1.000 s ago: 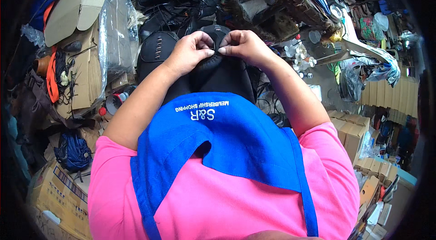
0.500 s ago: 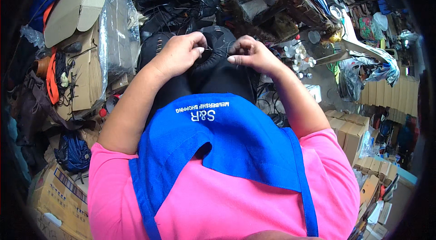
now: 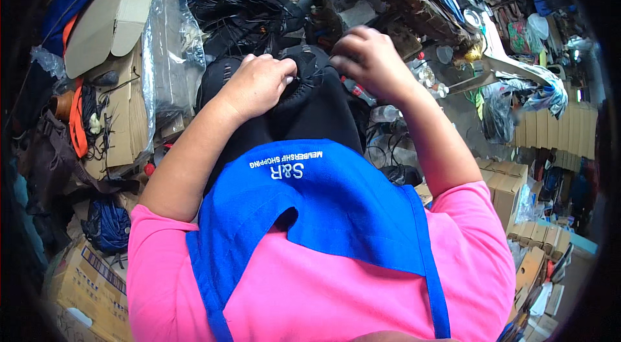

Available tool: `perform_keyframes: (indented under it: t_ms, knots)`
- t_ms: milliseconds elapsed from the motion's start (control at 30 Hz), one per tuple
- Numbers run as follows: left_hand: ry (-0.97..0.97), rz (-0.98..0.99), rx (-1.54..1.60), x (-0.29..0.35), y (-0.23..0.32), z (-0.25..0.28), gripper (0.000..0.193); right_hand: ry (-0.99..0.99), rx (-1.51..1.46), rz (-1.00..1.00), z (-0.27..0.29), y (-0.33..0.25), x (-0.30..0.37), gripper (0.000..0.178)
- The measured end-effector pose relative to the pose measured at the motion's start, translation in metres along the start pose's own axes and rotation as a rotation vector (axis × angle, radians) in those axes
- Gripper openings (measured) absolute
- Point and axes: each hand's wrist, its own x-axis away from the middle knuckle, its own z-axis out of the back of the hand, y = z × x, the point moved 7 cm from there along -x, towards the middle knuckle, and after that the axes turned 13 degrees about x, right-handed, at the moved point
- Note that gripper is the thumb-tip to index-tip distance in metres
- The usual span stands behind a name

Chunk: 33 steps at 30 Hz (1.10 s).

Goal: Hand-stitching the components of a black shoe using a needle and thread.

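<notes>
Nearby lie clear bottles (image 3: 385, 114), contents too small to tell. A black piece (image 3: 314, 67) sits between the left hand (image 3: 259, 86), pinching its edge, and the curled right hand (image 3: 373, 63) just beside it, whose hold I cannot tell.

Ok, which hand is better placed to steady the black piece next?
Probably the left hand: its fingers curl at the left side of the black piece. The right hand hangs to its right, blurred; can't tell whether it grips anything.
</notes>
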Motion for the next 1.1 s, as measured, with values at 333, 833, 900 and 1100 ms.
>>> perform_keyframes:
  t_ms: [333,833,900,1100]
  knots:
    - [0.052,-0.131,-0.071,0.026,-0.007,0.012,0.012,-0.152,0.214,0.361,-0.035,-0.041,-0.008,0.01]
    - [0.304,-0.282,1.409,0.022,0.043,0.07,0.007,0.128,-1.74,-0.21,-0.008,-0.027,-0.035,0.028]
    - [-0.015,-0.068,1.545,0.025,0.063,0.038,0.012,-0.087,-1.781,-0.055,-0.006,-0.052,-0.031,0.03]
    - [0.201,0.124,0.0,0.103,-0.017,0.094,0.015,-0.278,-0.362,-0.014,-0.031,0.011,0.046,0.025]
